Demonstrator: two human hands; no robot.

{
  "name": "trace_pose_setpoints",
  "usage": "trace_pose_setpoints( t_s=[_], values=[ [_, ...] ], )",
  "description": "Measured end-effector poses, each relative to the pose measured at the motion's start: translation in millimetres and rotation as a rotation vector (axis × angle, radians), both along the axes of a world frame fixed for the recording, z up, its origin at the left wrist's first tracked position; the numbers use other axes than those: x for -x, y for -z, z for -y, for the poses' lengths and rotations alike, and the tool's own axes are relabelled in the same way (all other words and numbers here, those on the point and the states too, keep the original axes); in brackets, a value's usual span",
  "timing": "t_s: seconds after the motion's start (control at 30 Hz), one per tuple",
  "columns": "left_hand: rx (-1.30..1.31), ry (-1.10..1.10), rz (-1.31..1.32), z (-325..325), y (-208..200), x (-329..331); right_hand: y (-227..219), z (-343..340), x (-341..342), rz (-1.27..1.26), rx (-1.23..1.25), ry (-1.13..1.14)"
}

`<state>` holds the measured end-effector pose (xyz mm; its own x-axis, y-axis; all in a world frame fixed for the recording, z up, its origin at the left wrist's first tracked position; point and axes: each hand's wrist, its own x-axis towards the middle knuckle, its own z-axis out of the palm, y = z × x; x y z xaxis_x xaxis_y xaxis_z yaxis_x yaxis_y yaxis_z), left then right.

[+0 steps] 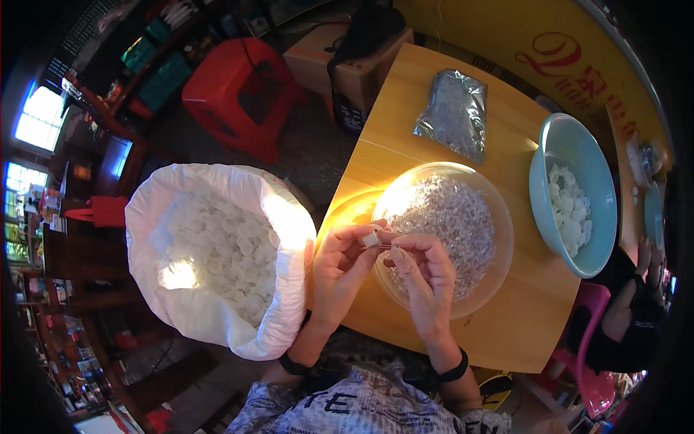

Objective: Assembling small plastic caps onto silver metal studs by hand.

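My two hands meet over the near left part of a wide clear bowl. Between the fingertips of my left hand is a small white plastic piece, cap-like in shape. My right hand pinches a thin clear plastic piece against the white one; whether they are joined I cannot tell. A heap of small clear plastic pieces fills the bowl. To the left stands a white sack, its mouth open and full of white plastic pieces.
A light blue basin on the table's right holds more white pieces. Behind the bowl lies a silvery clear bag. A red stool and a cardboard box stand beyond the wooden table. Another person sits at right.
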<state>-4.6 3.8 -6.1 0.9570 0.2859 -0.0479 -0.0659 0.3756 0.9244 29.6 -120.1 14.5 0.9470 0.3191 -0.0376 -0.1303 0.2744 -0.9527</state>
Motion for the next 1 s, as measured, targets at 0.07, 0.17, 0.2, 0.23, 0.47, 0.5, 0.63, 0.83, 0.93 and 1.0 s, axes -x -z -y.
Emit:
trace_pose_setpoints(
  t_s=[0.07,0.17,0.2,0.23,0.47,0.5,0.63,0.83,0.93,1.0],
  values=[
    [-0.016,-0.028,-0.017,-1.5,2.3,1.3,-1.7,-2.9,0.6,-0.055,-0.018,-0.022],
    [-0.060,-0.072,-0.036,-0.1,-1.7,-0.6,-1.7,-6.8,2.4,-0.042,-0.052,0.001],
    [-0.091,-0.090,-0.041,0.8,-4.6,-1.3,-1.1,-6.3,1.7,-0.041,-0.054,0.007],
    [-0.092,-0.084,-0.040,1.1,-6.7,-1.6,-0.1,-5.7,0.6,-0.051,-0.068,0.011],
    [-0.019,-0.072,0.001,-10.5,-2.2,-2.0,-3.5,-7.2,-3.5,-0.011,-0.099,0.006],
    [-0.018,-0.044,0.007,-13.5,-3.9,-1.8,-4.0,-7.3,-2.4,-0.010,-0.104,0.013],
    [-0.008,-0.039,-0.028,-18.6,-0.1,0.6,-4.9,-10.0,-0.2,-0.074,-0.078,-0.026],
    [0.103,-0.030,-0.078,-17.2,-11.1,-2.3,1.6,-11.4,-5.8,-0.033,-0.048,0.011],
    [0.013,-0.001,-0.144,-19.3,-6.7,-1.5,1.8,-13.7,-9.0,0.016,-0.064,0.019],
    [-0.042,0.020,-0.107,-19.9,-2.1,-1.9,2.0,-13.5,-8.3,0.028,-0.054,0.011]
  ],
)
